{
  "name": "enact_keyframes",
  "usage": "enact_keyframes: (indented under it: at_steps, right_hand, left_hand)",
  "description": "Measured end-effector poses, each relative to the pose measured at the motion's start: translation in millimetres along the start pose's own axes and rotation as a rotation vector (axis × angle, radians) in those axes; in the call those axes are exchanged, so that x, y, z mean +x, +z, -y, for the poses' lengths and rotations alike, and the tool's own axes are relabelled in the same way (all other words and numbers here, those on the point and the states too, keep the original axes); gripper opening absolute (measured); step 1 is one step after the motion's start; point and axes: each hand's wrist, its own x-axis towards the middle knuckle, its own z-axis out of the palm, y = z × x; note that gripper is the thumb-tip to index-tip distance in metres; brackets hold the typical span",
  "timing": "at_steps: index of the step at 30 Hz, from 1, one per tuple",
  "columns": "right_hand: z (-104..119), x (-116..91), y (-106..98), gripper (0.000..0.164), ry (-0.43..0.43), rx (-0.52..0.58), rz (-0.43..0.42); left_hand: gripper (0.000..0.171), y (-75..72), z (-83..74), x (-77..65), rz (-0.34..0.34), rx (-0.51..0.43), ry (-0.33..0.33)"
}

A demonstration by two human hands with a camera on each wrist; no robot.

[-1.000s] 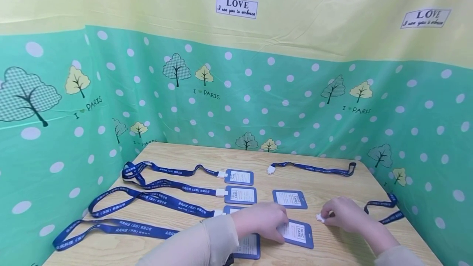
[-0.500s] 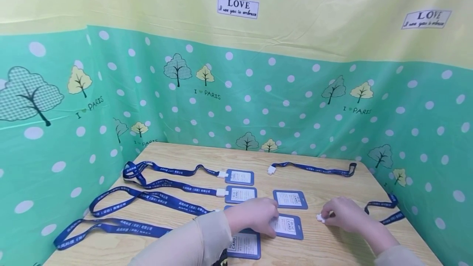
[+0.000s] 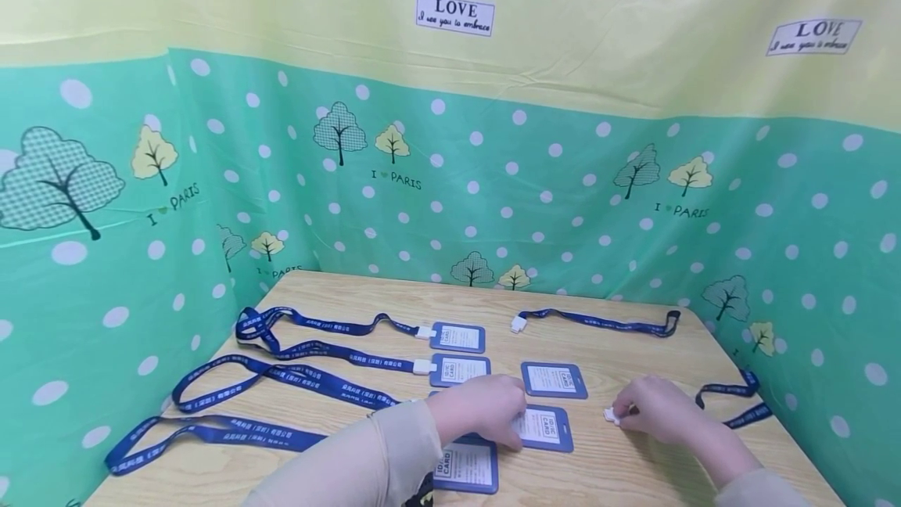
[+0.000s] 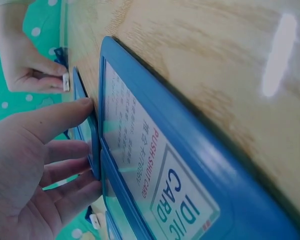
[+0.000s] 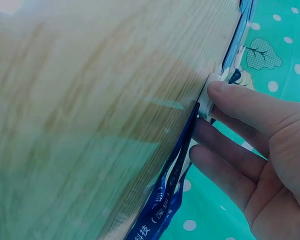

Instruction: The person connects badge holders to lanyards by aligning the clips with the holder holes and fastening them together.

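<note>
My left hand (image 3: 486,413) holds a blue badge holder (image 3: 552,430) with an ID card insert, low at the table. In the left wrist view the thumb and fingers of the left hand (image 4: 35,165) grip opposite edges of that badge holder (image 4: 93,135). To its right, my right hand (image 3: 655,409) pinches the white clip (image 3: 611,416) of a blue lanyard. The right wrist view shows thumb and index finger on this clip (image 5: 206,102), with the lanyard strap (image 5: 162,205) trailing along the table. A gap separates clip and holder.
Badge holders with lanyards attached lie in a row at left, including a far one (image 3: 457,337) and a near one (image 3: 466,469). A loose badge holder (image 3: 554,379) lies beyond my left hand. Another lanyard (image 3: 605,322) lies at the back. Patterned curtains (image 3: 450,202) surround the wooden table (image 3: 605,483).
My left hand has shifted left and slightly away, drawing the badge holder with it, away from the white clip. The right hand stays in place, pinching the clip.
</note>
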Motion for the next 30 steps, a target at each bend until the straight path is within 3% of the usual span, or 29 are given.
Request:
enact_keyframes:
  at_steps: [19,30]
  right_hand:
    - [2.5,-0.7,3.3,0.021,-0.029,0.022,-0.009]
    - [3.4,-0.7,5.0,0.021,-0.151,0.002,-0.024]
  left_hand:
    - [0.037,-0.4,-0.3,3.9,0.015,-0.007,-0.015]
    - [0.036,0.1,-0.6,4.1,0.017,-0.018,-0.023]
